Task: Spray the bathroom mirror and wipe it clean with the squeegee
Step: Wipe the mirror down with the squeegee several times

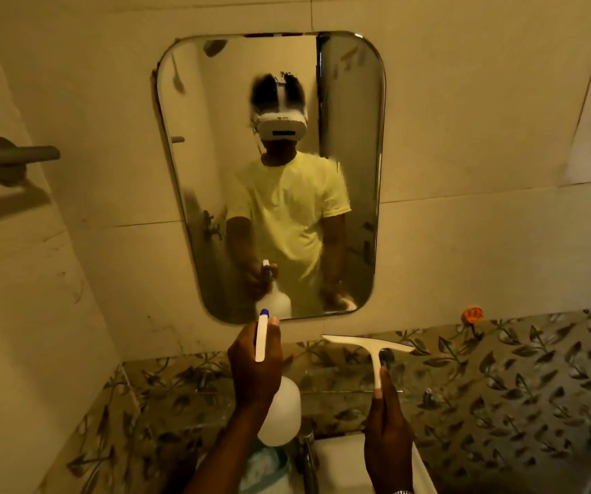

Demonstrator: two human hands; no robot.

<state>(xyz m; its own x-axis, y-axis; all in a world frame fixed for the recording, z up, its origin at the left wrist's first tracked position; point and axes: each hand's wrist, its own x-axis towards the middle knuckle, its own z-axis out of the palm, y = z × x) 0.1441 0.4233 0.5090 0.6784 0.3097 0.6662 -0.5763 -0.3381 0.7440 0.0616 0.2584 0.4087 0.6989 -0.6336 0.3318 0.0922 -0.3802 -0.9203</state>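
I've got the left hand (pixel 255 365) wrapped tight round the neck of the translucent white plastic spray bottle (pixel 279 411), its white trigger head w/ blue nozzle tip (pixel 263 313) aimed up at the tall round-cornered wall mirror (pixel 269 172). Grip there is fully closed on the bottle; a fingertip shows beside the nozzle, but I can't tell whether one rests on the trigger. Bottle sits just below the mirror's bottom edge, nozzle close to the glass, prob. so the mist lands on the lower pane and not the tiles.

Right hand (pixel 388 418) is closed on the end of the white plastic T-shaped squeegee (pixel 370 345), handle pinched low, blade up and roughly level, parked below and right of the mirror, apart from the glass. Reads to me as held ready: tool out of the spray path, but near enough to swing in for the wipe.

Both forearms come up from the bottom of frame, wrists slightly raised, left reaching further fwd than right. A watch band (pixel 403 492) shows at the right wrist.

Mirror surface looks hazy/smeared, esp. left side, so I judge spraying is the step in hand and wiping not yet begun. Below the hands: a chrome tap (pixel 309 454) and the white basin rim (pixel 340 454).
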